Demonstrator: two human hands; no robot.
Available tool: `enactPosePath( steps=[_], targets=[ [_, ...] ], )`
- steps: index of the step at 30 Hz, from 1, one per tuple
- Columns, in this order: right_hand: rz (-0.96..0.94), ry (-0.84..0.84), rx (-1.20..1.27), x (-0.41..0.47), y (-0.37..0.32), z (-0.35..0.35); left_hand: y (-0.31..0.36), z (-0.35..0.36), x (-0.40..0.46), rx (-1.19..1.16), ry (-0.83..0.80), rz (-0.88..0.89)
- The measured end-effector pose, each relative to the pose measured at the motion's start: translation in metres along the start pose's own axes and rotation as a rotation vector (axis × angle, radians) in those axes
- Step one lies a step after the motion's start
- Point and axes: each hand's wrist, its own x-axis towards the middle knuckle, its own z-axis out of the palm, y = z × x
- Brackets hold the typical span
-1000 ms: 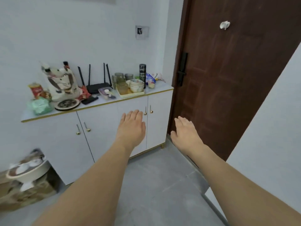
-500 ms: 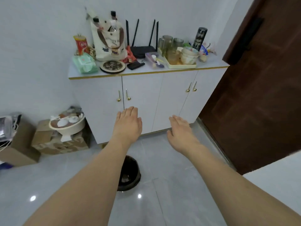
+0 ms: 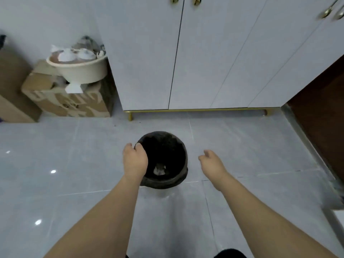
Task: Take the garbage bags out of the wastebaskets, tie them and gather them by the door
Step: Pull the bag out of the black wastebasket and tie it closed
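A small round wastebasket [image 3: 168,184] lined with a black garbage bag [image 3: 167,151] stands on the grey tiled floor below me. A bit of pale rubbish [image 3: 159,169] lies at its bottom. My left hand [image 3: 135,161] is at the basket's left rim, thumb and fingers curled over the bag's edge there. My right hand [image 3: 212,162] hovers to the right of the basket, apart from it, fingers loosely curled and holding nothing.
A white cabinet [image 3: 204,62] on gold feet stands just behind the basket. The brown door [image 3: 320,101] is at the right. At the left, a cream basin [image 3: 81,71] of dishes sits on a cardboard box [image 3: 70,103], beside another box [image 3: 13,86].
My view has tilted down from the cabinet top to the floor. Both hands have dropped toward the wastebasket, and my left hand has taken hold of the bag's rim.
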Motion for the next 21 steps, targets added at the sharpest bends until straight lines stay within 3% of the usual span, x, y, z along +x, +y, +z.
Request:
enactPosePath(
  steps=[4, 8, 17, 21],
  targets=[
    [0.243, -0.045, 0.337, 0.084, 0.081, 0.075, -0.099, 0.036, 0.080, -0.329, 0.151, -0.372],
    [0.362, -0.111, 0.589, 0.136, 0.133, 0.118, -0.153, 0.057, 0.131, -0.554, 0.126, -0.542],
    [0.406, -0.185, 0.834, 0.170, 0.169, 0.155, -0.189, 0.079, 0.148, -0.375, -0.251, -0.543],
    [0.371, -0.162, 0.776, 0.183, 0.174, 0.149, -0.210, 0.085, 0.164, -0.353, -0.345, -0.508]
  ],
)
